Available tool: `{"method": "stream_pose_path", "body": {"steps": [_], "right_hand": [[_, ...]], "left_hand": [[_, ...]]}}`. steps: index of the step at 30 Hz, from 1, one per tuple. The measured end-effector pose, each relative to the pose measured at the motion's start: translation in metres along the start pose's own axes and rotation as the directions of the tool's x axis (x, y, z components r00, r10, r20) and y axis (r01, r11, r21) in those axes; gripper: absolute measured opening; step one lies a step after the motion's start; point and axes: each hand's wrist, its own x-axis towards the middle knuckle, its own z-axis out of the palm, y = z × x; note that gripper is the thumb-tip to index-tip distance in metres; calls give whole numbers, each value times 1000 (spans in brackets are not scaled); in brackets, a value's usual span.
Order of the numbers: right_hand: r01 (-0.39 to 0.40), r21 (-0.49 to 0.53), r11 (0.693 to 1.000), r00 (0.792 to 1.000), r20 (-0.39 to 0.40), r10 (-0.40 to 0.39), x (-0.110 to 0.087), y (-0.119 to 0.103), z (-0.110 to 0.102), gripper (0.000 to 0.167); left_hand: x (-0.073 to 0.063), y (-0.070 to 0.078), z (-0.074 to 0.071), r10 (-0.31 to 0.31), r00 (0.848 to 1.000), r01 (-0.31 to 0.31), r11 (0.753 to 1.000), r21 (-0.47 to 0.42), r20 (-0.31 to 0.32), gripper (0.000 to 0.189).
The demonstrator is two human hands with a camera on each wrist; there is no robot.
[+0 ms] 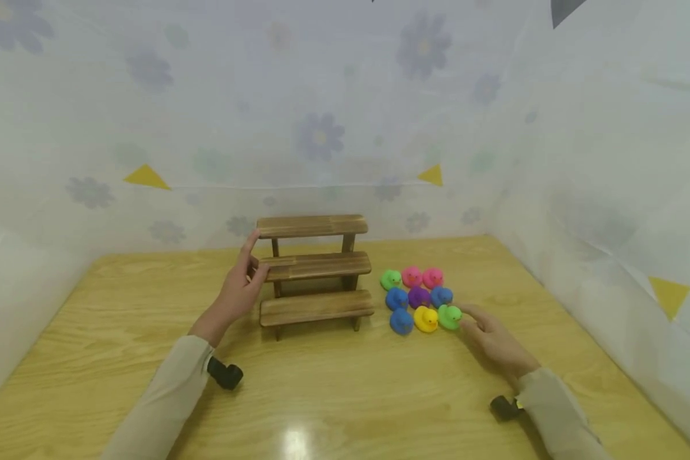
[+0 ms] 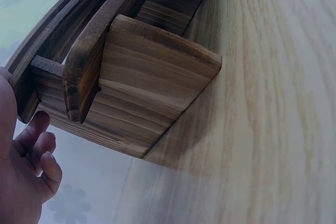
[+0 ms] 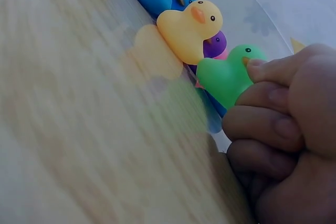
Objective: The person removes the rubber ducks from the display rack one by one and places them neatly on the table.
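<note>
A three-step wooden stand [image 1: 316,265] is upright on the table. My left hand [image 1: 241,287] is at its left end, index finger reaching the top step and thumb at the middle step. In the left wrist view, the other fingers [image 2: 48,174] hang loosely bent beside the stand's side panel [image 2: 152,72]. My right hand [image 1: 497,342] is by the front right green rubber duck [image 1: 450,317]. In the right wrist view, a fingertip meets that duck's beak, and the other fingers [image 3: 262,124] bend beside its body. The duck stands in line with a yellow duck [image 1: 426,319].
Several more rubber ducks stand close together in rows: blue [image 1: 401,321], purple [image 1: 419,298], pink [image 1: 412,276] and green [image 1: 391,280]. The wooden table [image 1: 345,396] meets flower-patterned sheeting [image 1: 322,160] at the back and a pale side sheet [image 1: 598,211] at the right.
</note>
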Motion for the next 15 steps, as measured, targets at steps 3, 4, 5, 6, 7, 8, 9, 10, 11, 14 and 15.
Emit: {"method": "stream_pose_path", "body": {"steps": [3, 4, 5, 6, 7, 8, 9, 10, 11, 14, 15], "right_hand": [[9, -45, 999, 1000, -1, -9, 1, 0, 3, 45], [11, -56, 998, 1000, 0, -11, 1, 0, 3, 46], [2, -35, 999, 1000, 9, -2, 2, 0, 4, 47], [-8, -6, 1000, 1000, 25, 8, 2, 0, 4, 48], [-25, 28, 999, 999, 38, 24, 3, 0, 3, 48], [-42, 56, 998, 998, 53, 39, 3, 0, 3, 49], [-58, 79, 995, 997, 60, 54, 3, 0, 2, 49], [-73, 90, 993, 996, 63, 67, 2, 0, 2, 50], [-92, 108, 990, 994, 66, 85, 2, 1, 1, 50], [-95, 86, 992, 995, 48, 91, 0, 2, 1, 50], [-96, 90, 991, 995, 43, 93, -1, 3, 1, 50]], "left_hand": [[-3, -1, -2, 8, 1000, -8, 1000, 6, -2, 65], [-4, -1, -3, 7, 1000, -7, 1000, 10, -2, 65], [-4, -1, -3, 5, 1000, -4, 1000, 13, -4, 65], [-5, -1, -4, 1, 1000, -1, 1000, 17, -5, 64], [-5, -1, -5, -2, 1000, 2, 1000, 22, -7, 64], [-5, -1, -5, -9, 1000, 9, 1000, 23, -9, 64], [-5, -1, -5, -8, 1000, 9, 1000, 23, -9, 63], [-4, -2, -4, -8, 1000, 8, 1000, 24, -5, 63], [-4, -2, -4, -9, 1000, 9, 1000, 24, -2, 63], [-2, -1, -2, -15, 1000, 15, 1000, 23, 5, 63], [-2, -1, -2, -16, 1000, 16, 1000, 23, 9, 63]]}}
